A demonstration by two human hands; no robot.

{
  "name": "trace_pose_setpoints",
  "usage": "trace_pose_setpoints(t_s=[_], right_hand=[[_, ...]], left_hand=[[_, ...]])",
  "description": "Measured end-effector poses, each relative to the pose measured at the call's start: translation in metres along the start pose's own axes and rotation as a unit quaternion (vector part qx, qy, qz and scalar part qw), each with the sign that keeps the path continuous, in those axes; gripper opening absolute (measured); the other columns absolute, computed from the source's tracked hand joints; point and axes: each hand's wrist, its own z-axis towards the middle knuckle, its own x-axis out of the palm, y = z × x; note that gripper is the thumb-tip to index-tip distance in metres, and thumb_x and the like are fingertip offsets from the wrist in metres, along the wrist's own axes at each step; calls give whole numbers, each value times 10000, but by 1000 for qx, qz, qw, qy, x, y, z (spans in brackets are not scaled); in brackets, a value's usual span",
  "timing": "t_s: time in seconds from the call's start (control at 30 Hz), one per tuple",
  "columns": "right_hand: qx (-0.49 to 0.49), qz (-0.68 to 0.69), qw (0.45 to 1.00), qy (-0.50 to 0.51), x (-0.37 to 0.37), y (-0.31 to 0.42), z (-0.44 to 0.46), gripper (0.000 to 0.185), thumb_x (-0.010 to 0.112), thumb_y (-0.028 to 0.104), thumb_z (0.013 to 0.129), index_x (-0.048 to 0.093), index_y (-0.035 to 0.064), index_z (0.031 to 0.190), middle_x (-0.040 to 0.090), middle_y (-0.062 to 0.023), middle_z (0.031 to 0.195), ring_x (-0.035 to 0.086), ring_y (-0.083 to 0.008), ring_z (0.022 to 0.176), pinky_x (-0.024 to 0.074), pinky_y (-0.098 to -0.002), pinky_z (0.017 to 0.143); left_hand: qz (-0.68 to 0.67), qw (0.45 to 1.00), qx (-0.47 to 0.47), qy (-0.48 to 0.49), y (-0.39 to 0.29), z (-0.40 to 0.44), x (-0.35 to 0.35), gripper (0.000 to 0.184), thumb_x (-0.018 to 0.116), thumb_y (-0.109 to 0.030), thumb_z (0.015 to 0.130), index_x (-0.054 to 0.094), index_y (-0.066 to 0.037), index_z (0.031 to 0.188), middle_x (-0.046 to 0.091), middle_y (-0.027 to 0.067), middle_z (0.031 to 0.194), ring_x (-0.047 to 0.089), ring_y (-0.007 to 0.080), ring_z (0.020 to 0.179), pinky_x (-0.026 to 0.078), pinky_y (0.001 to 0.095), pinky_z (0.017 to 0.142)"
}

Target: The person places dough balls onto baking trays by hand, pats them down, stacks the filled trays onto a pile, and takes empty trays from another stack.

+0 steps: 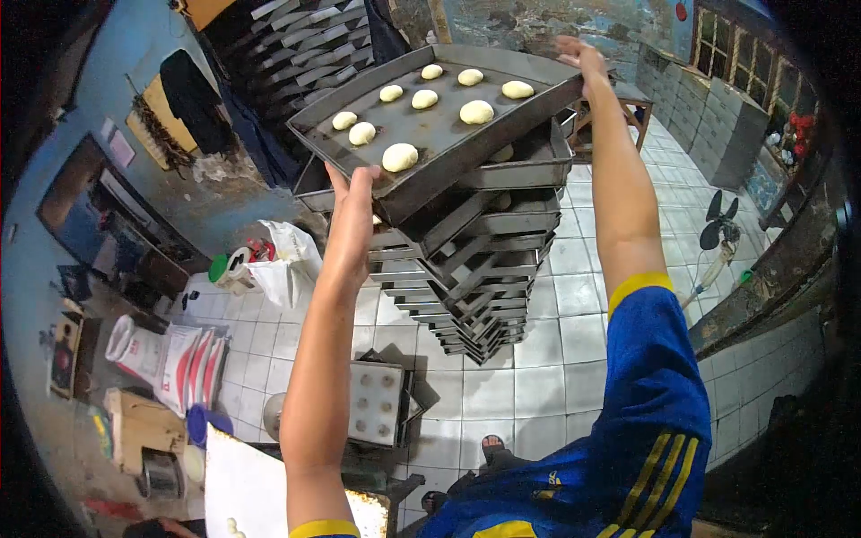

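Observation:
A dark metal baking tray [439, 121] carrying several pale dough balls [400, 158] sits at the top of a tall stack of similar trays [484, 242]. My left hand [355, 193] is closed on its near left corner, the thumb and fingers at the wall and the underside partly hidden. At the far right corner, my right hand [589, 65] lies against the rim with its fingers stretched out and slightly blurred. The trays below are turned at angles to each other, and some dough shows between them.
Another tray with dough rounds [375, 403] stands low on the tiled floor [574, 359]. Sacks [184, 363] and a white plastic bag [287, 260] are on the left. On the right are a fan [719, 222] and grey stacked boxes [722, 134]. A white sheet [242, 484] lies at lower left.

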Motion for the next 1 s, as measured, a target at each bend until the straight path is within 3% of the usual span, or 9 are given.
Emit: trace_pose_setpoints(t_s=[0.1,0.27,0.4,0.53,0.6,0.7,0.77,0.9,1.0], right_hand=[[-149,-18,977,-154,9,31,-40,405,519,286,1104,781,55,1308,765,-101,1387,695,-294,1266,526,-415,1070],[-375,-235,887,-135,-98,-8,-157,367,583,229,1125,709,20,1399,680,-99,1437,685,-263,1255,525,-413,1109],[3,-110,990,-88,-289,-238,-355,434,630,261,1135,605,18,1495,670,-134,1463,669,-296,1281,547,-480,1107],[638,-208,722,166,-282,-296,-687,610,760,411,1004,627,111,1518,712,-100,1391,692,-269,1148,579,-485,1035],[738,-208,553,326,-229,-305,-797,607,739,523,1007,660,156,1483,744,-56,1230,689,-227,1067,584,-457,970],[473,-207,495,698,-99,-341,-915,523,697,390,1085,642,41,1470,755,-78,1226,706,-235,1146,561,-410,998],[283,-100,486,821,-14,-333,-944,491,685,325,1108,641,-2,1471,770,-118,1289,721,-216,1175,556,-377,1022],[482,-88,367,791,178,-243,-923,442,613,360,1158,702,-8,1387,767,-100,1314,737,-239,1130,573,-372,1015],[348,-203,319,858,251,-362,-936,515,606,457,1142,739,-11,1310,795,-153,1194,748,-219,1034,582,-347,913]], left_hand=[[-19,993,-110,25,-18,-30,-21,1036,585,-753,1022,132,-253,1808,658,198,1316,694,296,1068,556,463,931],[-6,999,8,39,38,-143,-106,986,598,-687,1056,246,-107,1772,677,150,1284,676,225,989,558,393,905],[19,955,-276,-104,188,-321,-178,706,629,-519,1106,499,-122,1674,727,142,1287,668,243,1250,492,437,1131],[535,690,-459,162,379,-651,-202,712,603,-597,1072,588,-114,1594,669,252,1511,655,372,1398,468,524,1204],[407,666,-576,241,335,-727,-170,760,635,-617,1049,573,-93,1595,677,295,1480,657,424,1391,510,518,1167],[29,710,-701,-58,311,-796,-155,788,650,-624,1045,544,-83,1610,733,309,1357,674,427,1356,532,509,1136],[134,713,-669,-162,314,-843,-155,783,697,-582,1027,560,-49,1583,745,286,1301,713,420,1222,539,511,1107],[249,729,-502,-394,298,-909,-155,732,743,-474,1002,571,-38,1564,690,270,1407,688,431,1246,524,517,1126],[284,613,-470,-568,201,-920,-140,690,735,-401,1012,557,-9,1551,615,247,1533,655,425,1308,510,510,1147]])
